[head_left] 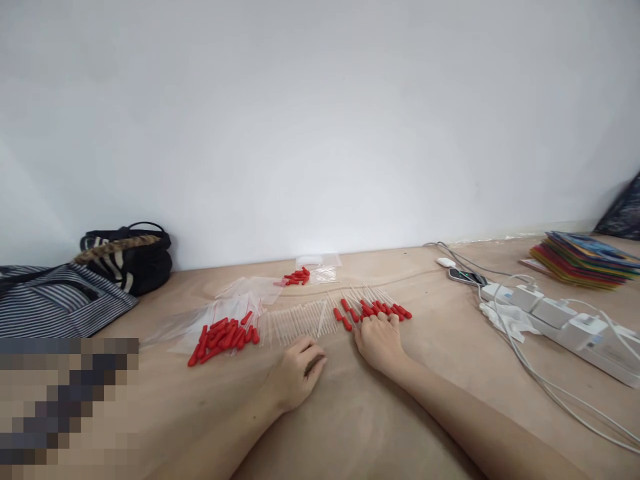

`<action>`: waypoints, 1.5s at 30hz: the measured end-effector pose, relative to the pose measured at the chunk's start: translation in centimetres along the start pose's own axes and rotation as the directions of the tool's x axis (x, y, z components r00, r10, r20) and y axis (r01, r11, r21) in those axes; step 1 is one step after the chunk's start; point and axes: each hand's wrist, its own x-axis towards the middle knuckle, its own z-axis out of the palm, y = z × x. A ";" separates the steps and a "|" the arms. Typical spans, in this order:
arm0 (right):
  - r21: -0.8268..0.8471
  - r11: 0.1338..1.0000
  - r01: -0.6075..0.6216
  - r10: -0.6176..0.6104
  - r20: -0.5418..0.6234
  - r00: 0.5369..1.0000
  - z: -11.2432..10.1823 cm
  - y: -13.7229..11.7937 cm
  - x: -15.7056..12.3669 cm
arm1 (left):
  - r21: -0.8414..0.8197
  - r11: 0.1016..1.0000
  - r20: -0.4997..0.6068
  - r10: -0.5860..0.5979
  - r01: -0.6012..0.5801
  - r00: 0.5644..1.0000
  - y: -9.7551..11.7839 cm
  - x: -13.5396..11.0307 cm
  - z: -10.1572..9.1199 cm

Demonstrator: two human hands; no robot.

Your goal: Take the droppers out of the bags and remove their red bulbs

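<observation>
On a light wooden table lie clear thin tubes (300, 320) in a row, a loose pile of red caps (223, 337) on the left, and tubes with red caps (375, 308) on the right. My left hand (295, 375) rests just before the bare tubes with its fingers curled loosely; nothing shows in it. My right hand (380, 340) lies flat, fingers stretched onto the near ends of the capped tubes. A smaller heap of red caps (299, 276) lies farther back by clear plastic bags (240, 293).
A striped bag (127, 257) and striped cloth (55, 300) sit at the left. On the right are a white power strip with cables (560, 320), a phone (465, 275), and a stack of coloured sheets (585, 260). A white wall stands behind the table.
</observation>
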 end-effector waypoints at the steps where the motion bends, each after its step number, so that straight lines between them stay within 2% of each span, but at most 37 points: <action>1: -0.013 1.000 0.004 -0.004 -0.003 1.000 0.1 0.0 0.0 | 0.012 1.000 -0.013 -0.025 0.025 1.000 0.0 0.1 0.1; 5: 0.001 1.000 0.015 -0.015 -0.041 0.999 0.2 0.0 -0.2 | 0.066 0.985 -0.112 -0.154 0.162 0.982 -0.3 0.4 0.2; 7: 0.029 1.000 -0.005 0.006 -0.049 0.999 -0.1 0.1 -0.3 | 0.081 0.978 -0.143 -0.179 0.192 0.973 -0.4 0.7 0.4; 13: 0.076 0.997 -0.010 0.017 -0.096 0.995 -1.2 0.3 -0.7 | 0.027 0.993 -0.100 -0.109 0.112 0.989 -0.4 1.6 1.2; 16: 0.145 0.988 0.048 -0.024 -0.164 0.986 -1.2 -0.2 -1.1 | -0.054 0.996 -0.132 -0.080 0.073 0.988 0.1 1.8 1.3; 18: 0.207 0.972 0.110 -0.065 -0.210 0.976 -1.2 -1.1 -1.5 | -0.134 0.987 -0.170 -0.109 0.086 0.979 0.8 1.8 1.2; 22: 0.317 0.922 0.223 -0.137 -0.271 0.953 -1.3 -3.3 -2.7 | -0.391 0.894 -0.096 -0.277 0.220 0.956 2.0 1.8 1.4; 26: 0.386 0.855 0.346 -0.239 -0.299 0.924 -1.3 -3.7 -2.7 | -0.598 0.730 -0.069 -0.458 0.331 0.886 1.8 1.3 1.6; 28: 0.386 0.864 0.325 -0.235 -0.261 0.936 -1.3 -3.0 -1.5 | -0.660 0.648 -0.042 -0.537 0.380 0.843 1.4 0.8 1.3; 29: 0.367 0.895 0.254 -0.184 -0.214 0.959 -1.2 -2.6 -0.5 | -0.680 0.612 -0.012 -0.561 0.404 0.828 1.2 0.5 1.0; 31: 0.328 0.943 0.054 -0.045 -0.033 0.998 -1.1 -1.9 1.7 | -0.695 0.568 0.054 -0.570 0.441 0.820 0.9 -0.1 0.4; 33: 0.263 0.955 -0.140 0.093 0.182 0.979 -0.8 -1.7 4.0 | -0.700 0.554 0.096 -0.552 0.451 0.828 0.8 -0.6 -0.2; 34: 0.244 0.953 -0.178 0.125 0.216 0.968 -0.6 -1.9 4.9 | -0.703 0.551 0.105 -0.543 0.448 0.833 0.8 -0.8 -0.4; 37: 0.208 0.951 -0.230 0.171 0.269 0.948 0.2 -2.6 6.8 | -0.713 0.547 0.105 -0.535 0.439 0.838 0.7 -1.0 -0.6; 41: 0.162 0.953 -0.257 0.198 0.310 0.930 0.8 -2.9 7.0 | -0.707 0.557 0.054 -0.571 0.436 0.819 0.4 -0.9 -0.3; 43: 0.140 0.956 -0.257 0.202 0.320 0.926 0.7 -2.4 6.7 | -0.676 0.597 0.014 -0.577 0.433 0.817 0.1 -0.9 -0.3; 45: 0.124 0.961 -0.249 0.198 0.322 0.926 0.4 -1.8 6.3 | -0.592 0.685 -0.042 -0.553 0.425 0.832 -0.2 -0.9 -0.3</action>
